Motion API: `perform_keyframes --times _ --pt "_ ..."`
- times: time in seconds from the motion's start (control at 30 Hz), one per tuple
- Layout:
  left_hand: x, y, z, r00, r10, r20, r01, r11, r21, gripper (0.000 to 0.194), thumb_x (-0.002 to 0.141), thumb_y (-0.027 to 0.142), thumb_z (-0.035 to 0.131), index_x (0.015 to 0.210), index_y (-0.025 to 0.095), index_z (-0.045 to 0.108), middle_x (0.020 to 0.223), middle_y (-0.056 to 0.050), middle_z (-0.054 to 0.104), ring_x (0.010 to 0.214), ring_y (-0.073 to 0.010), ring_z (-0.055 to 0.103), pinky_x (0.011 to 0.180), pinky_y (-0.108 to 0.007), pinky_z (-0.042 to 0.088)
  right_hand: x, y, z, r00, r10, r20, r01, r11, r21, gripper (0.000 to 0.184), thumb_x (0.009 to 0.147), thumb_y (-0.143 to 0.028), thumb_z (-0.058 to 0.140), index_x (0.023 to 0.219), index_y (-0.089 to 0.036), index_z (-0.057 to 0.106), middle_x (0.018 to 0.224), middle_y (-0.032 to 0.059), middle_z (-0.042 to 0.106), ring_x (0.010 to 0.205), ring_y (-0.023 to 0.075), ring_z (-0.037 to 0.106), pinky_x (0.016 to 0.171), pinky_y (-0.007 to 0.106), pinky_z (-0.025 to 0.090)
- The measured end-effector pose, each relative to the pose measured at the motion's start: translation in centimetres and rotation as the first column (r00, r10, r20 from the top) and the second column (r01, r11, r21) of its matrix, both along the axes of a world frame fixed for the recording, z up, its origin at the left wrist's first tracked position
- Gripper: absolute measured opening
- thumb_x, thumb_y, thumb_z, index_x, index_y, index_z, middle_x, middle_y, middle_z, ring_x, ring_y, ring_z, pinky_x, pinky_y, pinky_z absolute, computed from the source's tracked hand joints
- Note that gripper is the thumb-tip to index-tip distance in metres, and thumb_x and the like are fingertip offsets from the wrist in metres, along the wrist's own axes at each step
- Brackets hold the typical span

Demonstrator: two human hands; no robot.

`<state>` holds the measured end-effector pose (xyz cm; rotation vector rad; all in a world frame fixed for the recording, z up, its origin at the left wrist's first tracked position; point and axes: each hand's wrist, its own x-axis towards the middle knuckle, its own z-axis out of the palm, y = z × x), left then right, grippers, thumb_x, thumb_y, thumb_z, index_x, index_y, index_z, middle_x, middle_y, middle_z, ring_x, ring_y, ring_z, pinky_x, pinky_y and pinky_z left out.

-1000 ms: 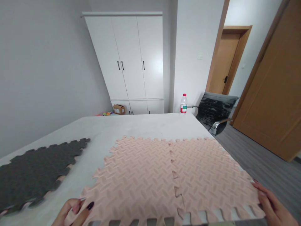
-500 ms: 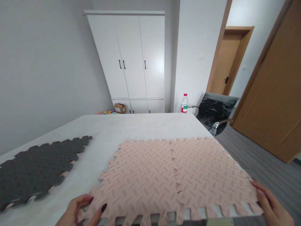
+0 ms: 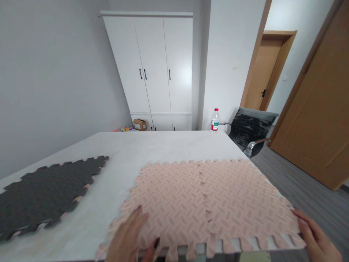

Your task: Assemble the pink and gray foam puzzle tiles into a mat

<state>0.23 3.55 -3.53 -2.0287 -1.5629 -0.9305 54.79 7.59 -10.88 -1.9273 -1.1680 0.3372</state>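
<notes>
Two pink foam mat tiles [image 3: 169, 203], joined along a seam, lie on the white table with their toothed front edge at the table's near side. Over the left tile's front left part rests my left hand [image 3: 128, 233], somewhat blurred, with its thumb apart from its stretched fingers. My right hand [image 3: 313, 233] grips the right tile [image 3: 251, 203] at its front right corner; the fingertips partly hide behind the edge. Off to the left lies a dark grey foam mat [image 3: 49, 193] with toothed edges and pink showing beneath its rim.
A plastic bottle [image 3: 215, 120] with a red cap stands at the far right of the white table [image 3: 163, 143]. Beyond are a black chair [image 3: 251, 127], a white wardrobe [image 3: 152, 65], a cardboard box [image 3: 140, 124] and a wooden door [image 3: 316, 105].
My left hand has moved right and inward from the left tile's front left corner onto its surface. My right hand stays at the right corner. The view has shifted slightly.
</notes>
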Motion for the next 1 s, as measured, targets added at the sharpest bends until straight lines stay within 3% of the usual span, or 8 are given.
perform_keyframes --times 0.1,0.2,0.27,0.4,0.57,0.8,0.9,1.0 --pt "6.4 1.6 0.1 0.938 -0.232 -0.259 0.241 0.971 0.001 0.04 0.09 0.042 0.048 0.125 0.024 0.054 0.129 -0.005 0.059 0.121 -0.0184 0.053 0.101 -0.031 0.044 -0.3 0.0 0.3 1.0 -0.02 -0.012 0.02 1.0 -0.005 0.052 0.083 -0.062 0.038 0.119 -0.029 0.057 0.128 0.0038 0.057 0.118 0.0303 0.051 0.103 0.047 0.035" --pt "10.7 3.3 -0.5 0.877 -0.272 -0.396 0.324 0.944 0.069 0.035 0.092 0.03 0.044 0.126 0.033 0.054 0.128 0.004 0.061 0.121 -0.015 0.052 0.108 -0.031 0.034 -0.6 0.1 0.6 0.998 -0.056 -0.021 0.055 0.998 -0.024 0.054 0.082 -0.063 0.038 0.118 -0.029 0.058 0.124 0.0044 0.059 0.114 0.0307 0.054 0.1 0.047 0.038" --pt "11.8 4.1 -0.7 0.849 -0.274 -0.452 0.348 0.933 0.087 0.037 0.092 0.04 0.044 0.128 0.036 0.053 0.127 0.006 0.061 0.118 -0.0151 0.053 0.109 -0.031 0.031 -0.6 0.2 0.8 0.998 -0.064 -0.012 0.064 0.998 -0.028 0.054 0.082 -0.064 0.038 0.117 -0.029 0.058 0.122 0.0047 0.061 0.111 0.0306 0.056 0.098 0.046 0.039" --pt "11.7 4.7 0.0 0.832 -0.294 -0.471 0.382 0.919 0.101 0.058 0.084 0.069 0.038 0.125 0.034 0.057 0.121 0.004 0.065 0.112 -0.017 0.056 0.109 -0.032 0.028 -0.4 0.2 1.2 0.997 -0.068 0.043 0.072 0.993 -0.093 0.055 0.081 -0.065 0.038 0.117 -0.029 0.059 0.112 0.005 0.066 0.098 0.0301 0.063 0.086 0.044 0.046" --pt "11.5 4.7 0.7 0.82 -0.31 -0.482 0.39 0.918 0.072 0.052 0.085 0.067 0.04 0.122 0.036 0.059 0.12 0.006 0.065 0.112 -0.0163 0.055 0.11 -0.032 0.024 -0.4 0.3 2.1 0.988 -0.013 0.156 0.033 0.992 -0.121 0.055 0.084 -0.063 0.035 0.117 -0.028 0.06 0.098 0.0051 0.069 0.084 0.0277 0.067 0.07 0.038 0.051" --pt "11.5 4.8 0.0 0.795 -0.316 -0.518 0.383 0.923 0.026 0.053 0.086 0.065 0.037 0.129 0.036 0.052 0.127 0.007 0.061 0.118 -0.0159 0.051 0.1 -0.032 0.034 1.0 0.5 1.9 0.974 0.075 0.215 -0.051 0.992 -0.117 0.056 0.083 -0.061 0.037 0.121 -0.025 0.058 0.099 0.0074 0.069 0.078 0.026 0.068 0.07 0.038 0.053" --pt "11.4 4.7 -0.3 0.795 -0.301 -0.527 0.367 0.93 0.023 0.051 0.087 0.063 0.037 0.13 0.037 0.051 0.128 0.009 0.06 0.119 -0.0157 0.05 0.096 -0.033 0.037 0.4 2.1 4.0 0.94 0.094 0.327 -0.077 0.995 -0.062 0.06 0.081 -0.061 0.041 0.12 -0.018 0.055 0.107 0.0134 0.066 0.086 0.0288 0.067 0.08 0.043 0.052" --pt "11.4 4.6 -0.3 0.804 -0.292 -0.518 0.357 0.933 0.028 0.051 0.087 0.062 0.038 0.129 0.037 0.051 0.128 0.009 0.06 0.119 -0.0159 0.051 0.095 -0.033 0.038 -3.9 4.9 8.5 0.868 0.15 0.473 -0.207 0.976 0.07 0.057 0.086 -0.057 0.038 0.126 -0.017 0.049 0.128 0.0149 0.055 0.113 0.0305 0.056 0.096 0.047 0.044"
